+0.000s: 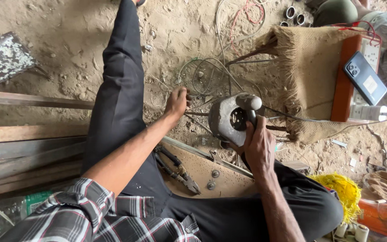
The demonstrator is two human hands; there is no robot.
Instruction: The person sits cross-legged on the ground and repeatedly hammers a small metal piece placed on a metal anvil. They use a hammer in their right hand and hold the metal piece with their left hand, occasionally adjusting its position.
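- On the sandy floor (pixel 68 54), seen from the head camera, a person sits with black-trousered legs spread around the work.
- Between the legs lies a tan metal panel (pixel 202 172) with round bolt heads, and a pair of dark pliers (pixel 178 169) rests on it beside the left thigh.
- Loose grey and red wires (pixel 216 67) coil on the sand just beyond the hands, crowding the space behind the motor.
- A piece of burlap sacking (pixel 307 67) drapes over a stand to the right, very near the motor; a blue phone (pixel 364 77) lies on an orange-edged board (pixel 343 85) further right.
- Long wooden planks (pixel 27 134) lie at the left; a yellow bundle of fibre (pixel 343 190) sits by the right knee.
- The grey round motor housing (pixel 229 118) stands upright on the floor ahead of the panel, its open face turned toward the camera.
- The right hand (pixel 258 145) is clenched around the housing's near right edge, its wrist rising from below.
- The left hand (pixel 176 102) reaches forward with the arm stretched out, fingers curled down onto thin metal rods (pixel 198 114) just left of the housing; whether it grips them cannot be told.
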